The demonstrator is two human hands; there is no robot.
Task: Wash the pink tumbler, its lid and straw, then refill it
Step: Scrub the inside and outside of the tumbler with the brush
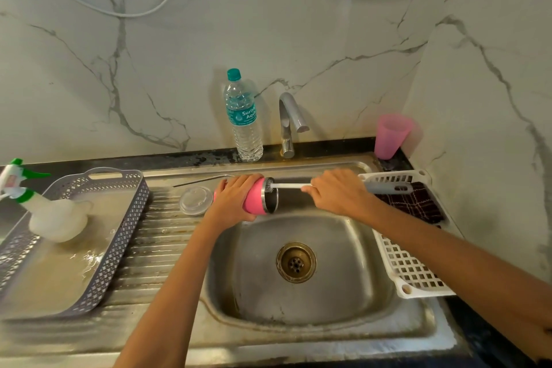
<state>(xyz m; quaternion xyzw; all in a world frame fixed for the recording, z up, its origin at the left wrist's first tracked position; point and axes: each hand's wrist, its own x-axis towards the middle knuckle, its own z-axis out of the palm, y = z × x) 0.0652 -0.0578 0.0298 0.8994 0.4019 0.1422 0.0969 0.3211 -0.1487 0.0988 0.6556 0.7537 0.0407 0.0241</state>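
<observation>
My left hand grips the pink tumbler, held on its side above the sink basin with its steel mouth facing right. My right hand holds a white bottle brush by its shaft; the bristle head sits at the tumbler's rim. The brush's grey handle sticks out to the right over the white rack. The clear lid lies flat on the drainboard just left of the tumbler. The metal straw lies along the sink's back edge behind the lid.
A water bottle with a teal cap stands behind the sink beside the tap. A pink plastic cup stands in the back right corner. A white rack holds a dark cloth at right. A grey tray holds a spray bottle at left.
</observation>
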